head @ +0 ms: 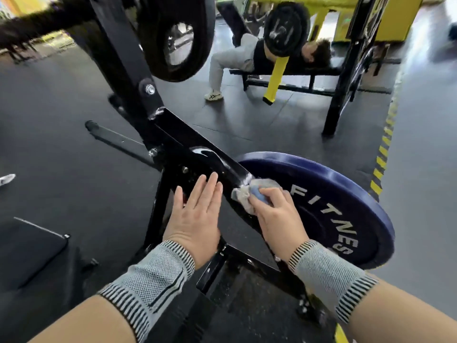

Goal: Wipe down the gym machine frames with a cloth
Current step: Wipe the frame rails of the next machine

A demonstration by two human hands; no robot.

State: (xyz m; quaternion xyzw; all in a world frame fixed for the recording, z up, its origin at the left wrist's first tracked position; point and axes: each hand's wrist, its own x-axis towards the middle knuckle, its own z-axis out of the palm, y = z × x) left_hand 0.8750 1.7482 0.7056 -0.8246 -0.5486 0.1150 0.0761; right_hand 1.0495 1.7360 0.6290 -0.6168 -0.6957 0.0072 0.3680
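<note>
Cloth [243, 194]: bunched grey-and-blue, grasped in right hand [278, 216], pressed on the slanted black frame bar [197, 142] just left of the blue weight plate [346, 206]. Left hand [195, 214]: grip released, fingers straight, flat against the frame. Progress: one bar under way, white smears at its right end; far uprights [118, 45] and near base [247, 258] likely left.
</note>
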